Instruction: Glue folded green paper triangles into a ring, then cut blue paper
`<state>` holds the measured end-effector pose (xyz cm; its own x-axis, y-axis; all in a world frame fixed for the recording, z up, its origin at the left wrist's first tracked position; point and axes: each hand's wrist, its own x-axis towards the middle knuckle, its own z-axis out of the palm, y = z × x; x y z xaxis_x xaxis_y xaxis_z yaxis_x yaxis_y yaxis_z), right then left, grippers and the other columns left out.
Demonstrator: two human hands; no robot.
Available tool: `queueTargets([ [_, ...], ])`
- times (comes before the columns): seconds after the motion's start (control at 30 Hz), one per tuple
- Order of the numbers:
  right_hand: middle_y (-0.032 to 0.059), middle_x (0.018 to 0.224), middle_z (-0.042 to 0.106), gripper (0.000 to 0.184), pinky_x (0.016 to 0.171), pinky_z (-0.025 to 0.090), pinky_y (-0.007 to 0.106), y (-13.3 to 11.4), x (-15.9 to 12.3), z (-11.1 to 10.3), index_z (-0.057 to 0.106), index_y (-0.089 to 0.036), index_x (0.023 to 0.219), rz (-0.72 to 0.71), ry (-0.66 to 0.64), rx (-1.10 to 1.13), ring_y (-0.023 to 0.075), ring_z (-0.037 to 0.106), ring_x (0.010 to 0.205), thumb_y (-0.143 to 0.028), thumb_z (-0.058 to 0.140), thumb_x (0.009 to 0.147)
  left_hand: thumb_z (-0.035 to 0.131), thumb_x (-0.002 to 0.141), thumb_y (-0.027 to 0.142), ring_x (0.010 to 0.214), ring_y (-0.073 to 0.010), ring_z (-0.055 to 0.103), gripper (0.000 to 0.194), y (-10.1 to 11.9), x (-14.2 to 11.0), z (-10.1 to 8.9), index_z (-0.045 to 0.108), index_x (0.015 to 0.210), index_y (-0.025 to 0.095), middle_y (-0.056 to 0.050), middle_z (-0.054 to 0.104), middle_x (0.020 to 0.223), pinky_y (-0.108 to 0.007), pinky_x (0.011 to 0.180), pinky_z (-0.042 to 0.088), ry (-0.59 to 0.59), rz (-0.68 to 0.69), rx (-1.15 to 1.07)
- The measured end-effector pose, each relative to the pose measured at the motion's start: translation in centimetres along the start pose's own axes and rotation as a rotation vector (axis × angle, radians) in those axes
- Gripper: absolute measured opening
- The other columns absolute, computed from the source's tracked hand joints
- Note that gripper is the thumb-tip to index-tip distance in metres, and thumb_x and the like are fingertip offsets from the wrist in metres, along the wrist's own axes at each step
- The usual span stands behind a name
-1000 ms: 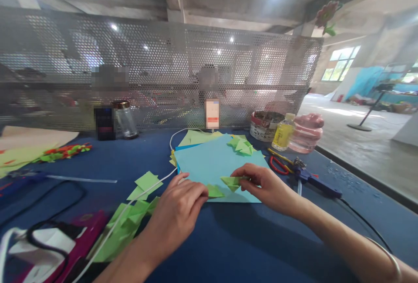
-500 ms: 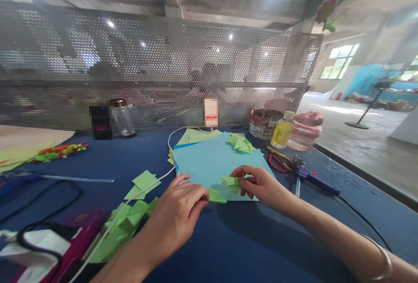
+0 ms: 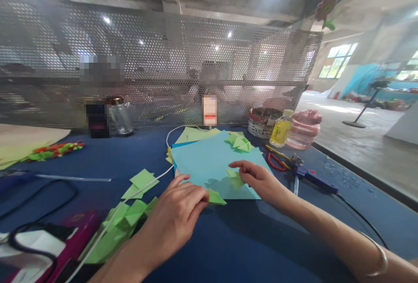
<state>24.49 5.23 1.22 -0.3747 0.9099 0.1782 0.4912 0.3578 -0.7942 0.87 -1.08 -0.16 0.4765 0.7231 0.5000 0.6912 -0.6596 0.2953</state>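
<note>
My left hand (image 3: 184, 207) is closed, its thumb and fingers pinching a small folded green paper piece (image 3: 216, 197) at the front edge of a light blue sheet (image 3: 199, 161). Over that sheet, the index finger of my right hand (image 3: 256, 175) points out to the left. Its other fingers are curled at the edge of a second small green paper piece (image 3: 234, 178); the grip itself is partly hidden. Several folded green pieces (image 3: 240, 143) sit at the back of the sheet. More green folded papers (image 3: 126, 222) lie left of my left forearm, with flat green squares (image 3: 143, 182) beyond.
A white cable (image 3: 130, 198) crosses the left papers. At right are red-handled pliers (image 3: 276, 162), a blue glue gun (image 3: 315, 178), a yellow-labelled bottle (image 3: 281, 129), a pink jug (image 3: 304, 129) and a basket (image 3: 264, 124). A phone (image 3: 210, 111) stands before the perforated screen (image 3: 156, 56).
My right index finger has straightened and lifted off the green paper, which now shows as a flatter piece under it. My left hand keeps its pinch. The view has shifted slightly.
</note>
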Motion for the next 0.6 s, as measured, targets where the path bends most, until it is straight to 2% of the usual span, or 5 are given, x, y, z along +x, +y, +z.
queueTargets([
  [0.07, 0.0004, 0.081, 0.059, 0.036, 0.062, 0.038, 0.027, -0.46, -0.12, 0.05, 0.064, -0.021, 0.109, 0.076, -0.044, 0.092, 0.0139, 0.05, 0.069, -0.017, 0.044, 0.08, 0.042, 0.094, 0.013, 0.068, -0.0116, 0.057, 0.017, -0.07, -0.01, 0.05, 0.055, 0.085, 0.021, 0.004, 0.064, 0.078, -0.049, 0.103, 0.032, 0.003, 0.01, 0.003],
  [0.17, 0.0013, 0.085, 0.064, 0.026, 0.067, 0.039, 0.027, -1.04, -0.47, 0.41, 0.067, -0.019, 0.097, 0.136, -0.078, 0.188, 0.015, 0.053, 0.074, -0.021, 0.048, 0.08, 0.044, 0.093, 0.012, 0.069, -0.0116, 0.058, 0.016, -0.1, -0.02, 0.11, 0.054, 0.085, 0.021, 0.005, 0.064, 0.078, -0.049, 0.104, 0.031, 0.007, 0.007, 0.003],
  [0.3, 0.0022, 0.081, 0.064, 0.017, 0.069, 0.039, 0.028, -1.14, -0.66, 0.61, 0.067, -0.018, 0.082, 0.079, 0.022, 0.085, 0.0165, 0.054, 0.077, -0.03, 0.055, 0.08, 0.045, 0.093, 0.011, 0.068, -0.0109, 0.057, 0.016, -0.04, -0.02, 0.06, 0.053, 0.084, 0.022, 0.006, 0.063, 0.077, -0.048, 0.105, 0.029, -0.003, 0.002, 0.003],
  [0.43, 0.0022, 0.08, 0.063, 0.018, 0.064, 0.038, 0.028, -0.99, -0.54, 0.28, 0.067, -0.018, 0.077, 0.038, 0.017, -0.02, 0.0159, 0.053, 0.073, -0.034, 0.058, 0.08, 0.044, 0.094, 0.012, 0.069, -0.0105, 0.057, 0.015, 0.0, -0.05, -0.02, 0.053, 0.086, 0.022, 0.006, 0.064, 0.079, -0.048, 0.105, 0.028, -0.008, 0.006, -0.002],
  [0.6, -0.0013, 0.066, 0.057, 0.023, 0.057, 0.035, 0.025, -1.17, -0.59, 0.41, 0.063, -0.018, 0.077, 0.045, -0.028, 0.116, 0.0127, 0.048, 0.061, -0.04, 0.059, 0.081, 0.044, 0.094, 0.012, 0.07, -0.0113, 0.057, 0.016, -0.01, -0.06, -0.01, 0.053, 0.086, 0.022, 0.006, 0.064, 0.08, -0.048, 0.105, 0.029, 0.005, 0.008, 0.003],
])
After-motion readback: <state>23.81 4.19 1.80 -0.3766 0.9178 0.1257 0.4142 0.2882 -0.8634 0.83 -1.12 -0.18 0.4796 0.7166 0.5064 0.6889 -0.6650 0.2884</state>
